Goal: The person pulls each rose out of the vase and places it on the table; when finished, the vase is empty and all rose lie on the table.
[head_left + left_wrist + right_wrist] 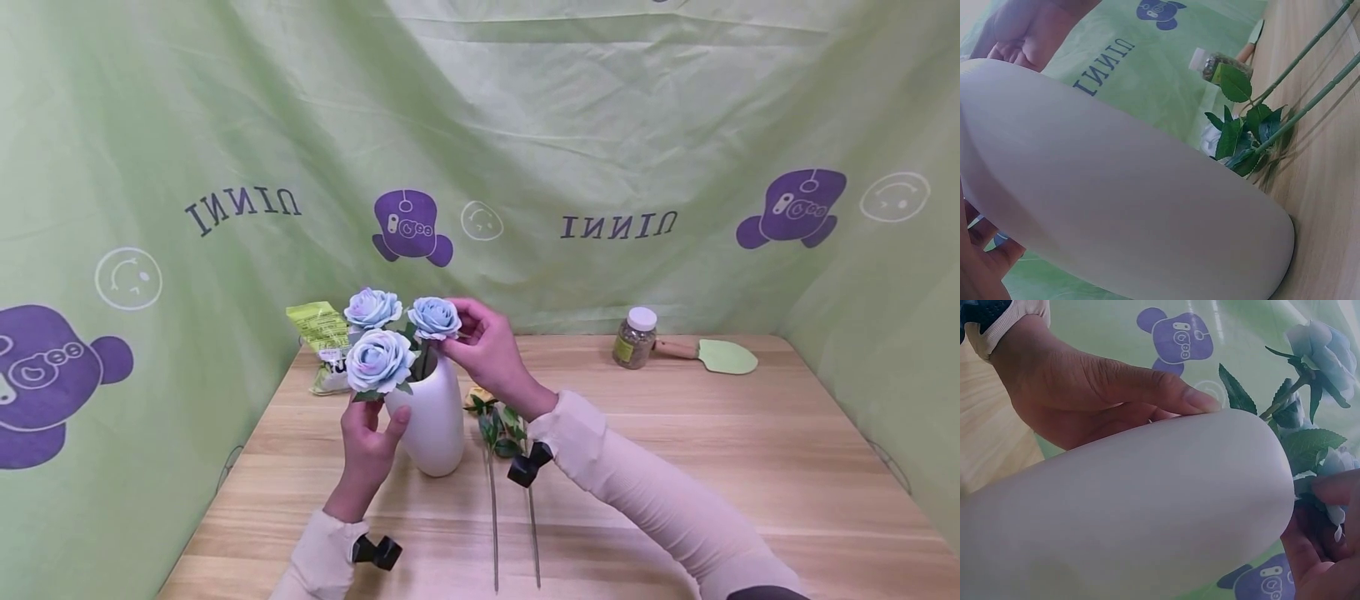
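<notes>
By the left hand [366, 442], the white vase [433, 421] is gripped just below its rim, upright on the table [750, 467]; were that hold loosened, it could be tipped by the top-heavy blue roses [378, 361]. Above its mouth, the right blue rose [435, 317] is pinched at the head by the right hand [491, 350]; petals could be torn by too hard a pull. Farther right, the loose stems [492, 517] could be swept aside by the right sleeve [652, 483].
</notes>
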